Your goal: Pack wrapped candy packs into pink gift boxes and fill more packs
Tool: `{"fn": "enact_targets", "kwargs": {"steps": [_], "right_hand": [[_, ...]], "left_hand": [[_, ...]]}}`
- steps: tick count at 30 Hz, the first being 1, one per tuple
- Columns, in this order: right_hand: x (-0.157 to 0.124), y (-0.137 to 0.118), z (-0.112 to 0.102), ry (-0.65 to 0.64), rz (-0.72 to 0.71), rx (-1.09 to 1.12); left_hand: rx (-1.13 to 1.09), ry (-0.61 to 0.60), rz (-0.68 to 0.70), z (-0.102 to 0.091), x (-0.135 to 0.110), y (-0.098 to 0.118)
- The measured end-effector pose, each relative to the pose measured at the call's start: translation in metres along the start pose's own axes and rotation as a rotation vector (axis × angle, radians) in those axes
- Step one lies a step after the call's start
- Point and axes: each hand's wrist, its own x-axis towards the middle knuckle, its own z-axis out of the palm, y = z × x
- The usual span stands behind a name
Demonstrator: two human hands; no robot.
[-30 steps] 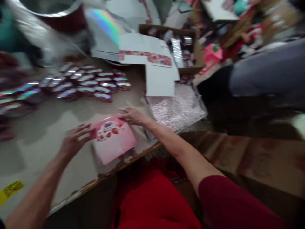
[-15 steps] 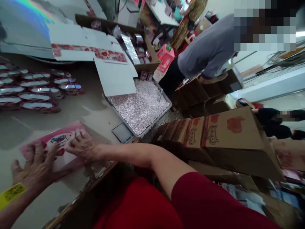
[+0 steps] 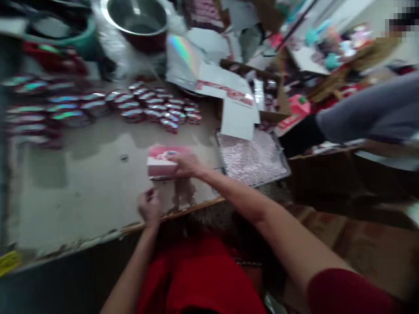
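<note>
A small pink and white box [image 3: 162, 168] with a printed top lies near the middle of the table. My right hand [image 3: 187, 165] grips its right end, with the fingers over the top. Close to the table's front edge, my left hand [image 3: 149, 207] is raised with its fingers curled closed, apart from the box. Blur hides whether anything small is between those fingers. To the right of the box is a metal tray [image 3: 285, 173] filled with small pale pink pieces. A white flattened carton [image 3: 237, 117] overlaps the tray's back edge.
Rows of shiny red-and-silver packs [image 3: 132, 107] line the table's back. A steel pot [image 3: 135, 32] and a teal basin [image 3: 78, 46] stand behind them. An open cardboard box [image 3: 278, 115] holds more packs. Another person's grey sleeve [image 3: 366, 111] reaches in at right, above cardboard boxes [image 3: 356, 248].
The view has swung left and the table looks more level. My left hand has come off the pink box and curled closed. My right hand has stayed on the box.
</note>
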Motion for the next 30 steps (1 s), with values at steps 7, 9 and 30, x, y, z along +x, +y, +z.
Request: {"fn": "enact_targets", "kwargs": {"steps": [7,9,30], "right_hand": [[0.017,-0.002,-0.016,-0.060,-0.048,-0.203],[0.013,-0.003,-0.008,-0.036,-0.045,-0.214],[-0.006,0.007,0.066,0.117,0.064,-0.404]], "left_hand": [[-0.004,-0.172,0.229,0.075,-0.017,-0.007],[0.018,-0.198,0.226,0.088,-0.019,-0.004],[-0.217,0.207,0.073,0.017,0.033,-0.046]]}}
